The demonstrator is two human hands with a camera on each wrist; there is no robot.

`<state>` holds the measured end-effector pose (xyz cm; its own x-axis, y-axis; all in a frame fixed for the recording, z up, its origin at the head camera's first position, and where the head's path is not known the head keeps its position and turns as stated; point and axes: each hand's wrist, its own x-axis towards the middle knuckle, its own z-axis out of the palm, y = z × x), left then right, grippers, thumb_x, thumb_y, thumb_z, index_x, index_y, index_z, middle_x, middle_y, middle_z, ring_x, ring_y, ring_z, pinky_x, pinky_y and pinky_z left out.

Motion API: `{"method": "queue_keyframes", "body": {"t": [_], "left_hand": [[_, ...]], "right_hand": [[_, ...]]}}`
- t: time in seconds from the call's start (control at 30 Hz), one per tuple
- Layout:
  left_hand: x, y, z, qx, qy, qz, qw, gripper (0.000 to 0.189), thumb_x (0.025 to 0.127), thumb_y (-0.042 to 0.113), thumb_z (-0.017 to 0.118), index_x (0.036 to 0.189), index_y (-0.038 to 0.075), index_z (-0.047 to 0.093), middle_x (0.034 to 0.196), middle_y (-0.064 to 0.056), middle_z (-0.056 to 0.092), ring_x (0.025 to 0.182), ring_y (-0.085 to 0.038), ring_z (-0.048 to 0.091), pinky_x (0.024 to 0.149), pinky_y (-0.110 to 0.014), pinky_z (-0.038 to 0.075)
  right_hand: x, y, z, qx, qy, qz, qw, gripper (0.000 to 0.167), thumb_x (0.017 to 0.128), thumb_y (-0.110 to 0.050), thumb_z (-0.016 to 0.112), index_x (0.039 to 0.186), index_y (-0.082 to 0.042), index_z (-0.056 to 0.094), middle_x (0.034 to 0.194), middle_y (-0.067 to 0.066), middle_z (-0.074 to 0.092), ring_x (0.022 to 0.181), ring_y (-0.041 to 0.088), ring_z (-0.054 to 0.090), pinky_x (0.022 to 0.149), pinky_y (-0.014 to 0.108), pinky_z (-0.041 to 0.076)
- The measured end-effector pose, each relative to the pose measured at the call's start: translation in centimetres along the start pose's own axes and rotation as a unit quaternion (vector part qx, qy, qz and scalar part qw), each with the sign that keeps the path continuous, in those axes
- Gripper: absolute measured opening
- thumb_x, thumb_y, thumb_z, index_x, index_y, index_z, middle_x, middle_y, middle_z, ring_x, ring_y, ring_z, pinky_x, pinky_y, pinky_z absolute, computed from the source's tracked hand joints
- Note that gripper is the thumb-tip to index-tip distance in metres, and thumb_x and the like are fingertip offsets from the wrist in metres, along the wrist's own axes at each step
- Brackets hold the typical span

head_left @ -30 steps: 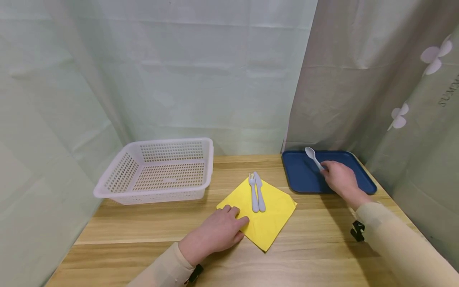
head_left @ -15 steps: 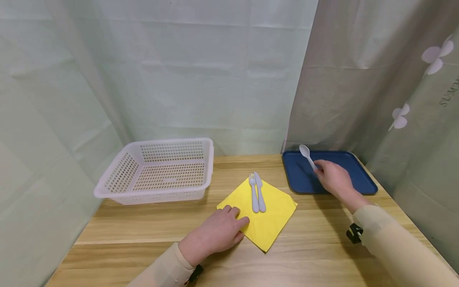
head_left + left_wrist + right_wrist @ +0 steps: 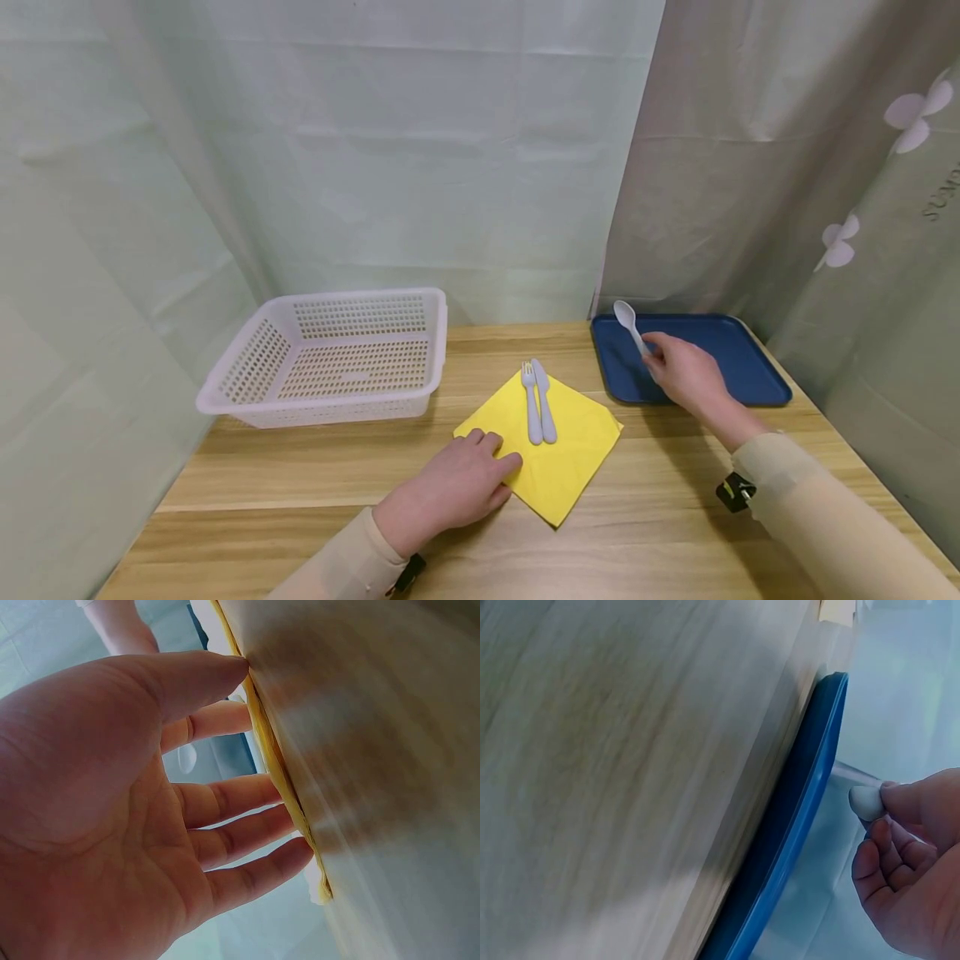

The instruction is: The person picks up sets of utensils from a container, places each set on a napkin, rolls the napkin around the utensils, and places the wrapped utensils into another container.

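Observation:
Above the left part of the blue tray (image 3: 731,346), my right hand (image 3: 688,373) pinches a pale spoon (image 3: 625,315) by its handle, bowl pointing away and to the left. In the right wrist view, the rounded handle end (image 3: 866,802) sticks out between thumb and fingers, clear of the tray's rim. My left hand (image 3: 453,483) rests on the near left edge of a yellow napkin (image 3: 566,475), with fingers extended and spread in the left wrist view. A pale fork (image 3: 533,417) and knife (image 3: 547,412) lie side by side on the napkin.
A white perforated plastic basket (image 3: 322,408) stands at the back left of the wooden table (image 3: 315,467). Curtains (image 3: 465,167) hang behind the table and along both sides, close to the tray's right end.
My right hand has moved left over the tray, carrying the spoon with it. The left hand, napkin, fork and knife have stayed in place.

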<state>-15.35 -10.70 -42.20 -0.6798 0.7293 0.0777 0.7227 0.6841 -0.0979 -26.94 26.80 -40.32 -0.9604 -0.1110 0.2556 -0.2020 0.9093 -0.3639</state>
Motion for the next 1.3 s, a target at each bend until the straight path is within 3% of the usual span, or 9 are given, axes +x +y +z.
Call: {"method": "queue_keyframes", "body": {"t": [1.3], "left_hand": [[-0.1, 0.1, -0.2, 0.004, 0.007, 0.006, 0.9999, 0.018, 0.101, 0.033, 0.079, 0.111, 0.021, 0.069, 0.105, -0.006, 0.064, 0.092, -0.024, 0.060, 0.077, -0.039, 0.054]], "right_hand": [[-0.3, -4.2, 1.0, 0.050, -0.008, -0.027, 0.9984, 0.046, 0.108, -0.014, 0.072, 0.152, -0.003, 0.061, 0.110, 0.014, 0.077, 0.089, 0.028, 0.072, 0.075, 0.051, 0.056]]}}
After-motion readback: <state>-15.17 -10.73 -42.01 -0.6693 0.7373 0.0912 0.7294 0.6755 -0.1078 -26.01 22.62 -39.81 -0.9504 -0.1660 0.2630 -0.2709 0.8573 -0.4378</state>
